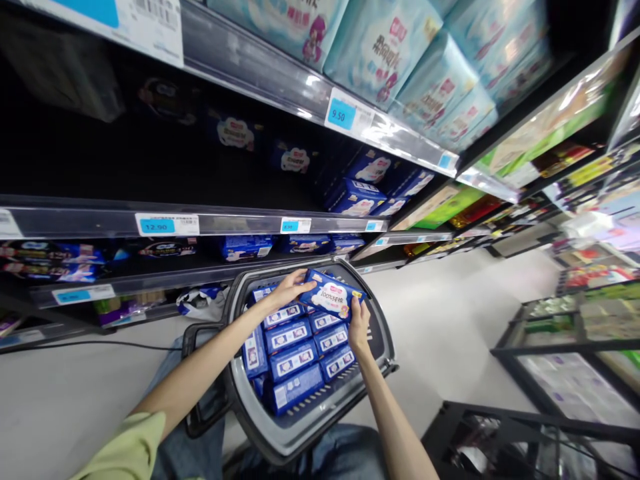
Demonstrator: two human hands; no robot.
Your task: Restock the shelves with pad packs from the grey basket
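A blue tissue pack (330,294) with a white cloud label is held between both hands over a grey shopping basket (239,373). My left hand (291,292) grips its left end, fingers along the upper edge. At the right end, my right hand (358,325) is closed on the same pack, thumb toward the top. Below it, several similar blue packs (293,360) lie in rows inside the basket. The far part of the basket's contents is hidden behind the held pack.
In front runs a dark shelf unit with price rails (225,223). Blue packs (357,198) sit on its middle level, pale blue packages (385,50) above. The basket's black handle (193,400) sticks out left. A cable (100,344) crosses the floor. Black racks (500,433) stand at right.
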